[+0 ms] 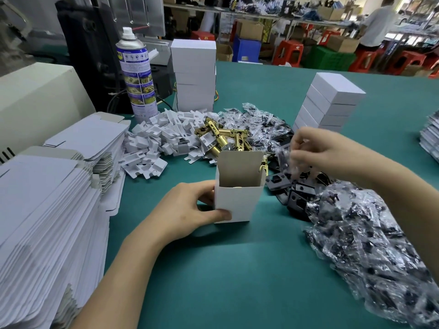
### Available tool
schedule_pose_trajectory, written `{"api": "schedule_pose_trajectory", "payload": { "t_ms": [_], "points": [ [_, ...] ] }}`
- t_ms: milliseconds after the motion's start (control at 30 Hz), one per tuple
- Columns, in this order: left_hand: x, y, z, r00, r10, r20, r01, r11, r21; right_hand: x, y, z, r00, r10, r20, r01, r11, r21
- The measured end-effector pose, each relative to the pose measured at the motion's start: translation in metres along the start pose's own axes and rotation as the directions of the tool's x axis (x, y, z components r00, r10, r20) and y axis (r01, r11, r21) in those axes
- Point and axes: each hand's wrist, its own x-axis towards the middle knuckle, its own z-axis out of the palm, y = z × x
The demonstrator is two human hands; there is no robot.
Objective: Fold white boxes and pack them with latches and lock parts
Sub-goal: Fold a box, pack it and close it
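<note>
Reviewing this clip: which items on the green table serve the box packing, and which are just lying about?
Job: open white cardboard box gripped by the left hand; clear plastic bag of dark parts pinched by the right hand; brass latches; black metal plates; flat white box blanks; stacked closed white boxes.
Lying about: blue-and-white spray can; beige machine housing; red plastic stools.

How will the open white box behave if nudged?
Probably tippy: the open white box stands tall on a narrow base, the left hand gripping its side. Likely light and crushable: thin folded card, top flap open. Dropping in the parts bag pinched by the right hand could rock it.
</note>
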Motion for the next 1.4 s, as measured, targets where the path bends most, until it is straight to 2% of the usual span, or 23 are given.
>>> {"api": "schedule_pose_trajectory", "payload": {
  "t_ms": [100, 167, 233, 300, 367, 467, 533, 633, 733, 833, 967, 1033, 1133, 1300, 1367, 1400],
  "points": [
    [0.0, 0.001, 0.0, 1.0, -0.001, -0.004, 0.001, 1.0, 0.007, -0.005, -0.021, -0.001, 0.993, -0.056, -0.105, 0.09, 0.931, 0.353],
    [0.0, 0.0, -0.001, 1.0, -0.005, -0.01, 0.005, 1.0, 0.021, -0.007, -0.035, 0.004, 0.987, -0.129, -0.1, 0.161, 0.877, 0.453],
    [0.0, 0.0, -0.001, 1.0, -0.012, -0.014, 0.012, 0.999, 0.032, -0.009, -0.044, 0.016, 0.981, -0.177, -0.08, 0.194, 0.868, 0.458],
    [0.0, 0.001, -0.001, 1.0, -0.017, -0.015, 0.018, 0.999, 0.035, -0.012, -0.048, 0.029, 0.958, -0.219, -0.186, 0.268, 0.911, 0.312],
    [0.0, 0.002, 0.0, 1.0, -0.022, -0.022, 0.023, 0.999, 0.049, -0.016, -0.05, 0.037, 0.883, -0.348, -0.315, 0.371, 0.928, 0.016],
    [0.0, 0.002, 0.0, 0.999, -0.026, -0.03, 0.028, 0.998, 0.064, -0.022, -0.054, 0.043, 0.777, -0.553, -0.299, 0.439, 0.818, -0.372],
    [0.001, 0.002, 0.001, 0.999, -0.028, -0.034, 0.031, 0.998, 0.063, -0.024, -0.056, 0.046, 0.771, -0.583, -0.258, 0.425, 0.772, -0.473],
    [0.002, 0.002, 0.002, 0.998, -0.032, -0.048, 0.034, 0.998, 0.049, -0.022, -0.062, 0.046, 0.782, -0.589, -0.205, 0.417, 0.739, -0.53],
    [0.003, 0.001, 0.003, 0.996, -0.043, -0.083, 0.047, 0.998, 0.046, -0.015, -0.07, 0.046, 0.86, -0.497, -0.114, 0.346, 0.733, -0.586],
    [0.003, 0.001, 0.004, 0.993, -0.047, -0.111, 0.054, 0.997, 0.055, -0.006, -0.075, 0.047, 0.924, -0.379, -0.057, 0.274, 0.756, -0.595],
    [0.003, 0.001, 0.005, 0.989, -0.031, -0.146, 0.042, 0.996, 0.073, -0.003, -0.081, 0.045, 0.947, -0.317, -0.057, 0.233, 0.796, -0.559],
    [0.003, 0.003, 0.006, 0.983, 0.006, -0.185, 0.013, 0.995, 0.101, -0.002, -0.082, 0.046, 0.958, -0.284, -0.038, 0.218, 0.81, -0.545],
    [0.002, 0.007, 0.006, 0.949, 0.133, -0.285, -0.089, 0.982, 0.165, -0.002, -0.08, 0.051, 0.973, -0.23, 0.01, 0.203, 0.84, -0.503],
    [0.001, 0.012, 0.008, 0.883, 0.225, -0.412, -0.178, 0.973, 0.15, -0.004, -0.074, 0.053, 0.976, -0.21, 0.051, 0.208, 0.85, -0.485],
    [0.0, 0.012, 0.01, 0.869, 0.248, -0.429, -0.194, 0.967, 0.165, -0.007, -0.069, 0.055, 0.959, -0.281, -0.033, 0.229, 0.837, -0.497],
    [0.0, 0.012, 0.01, 0.863, 0.258, -0.435, -0.202, 0.964, 0.17, -0.008, -0.066, 0.057, 0.917, -0.364, -0.163, 0.25, 0.843, -0.477]
  ]
}}
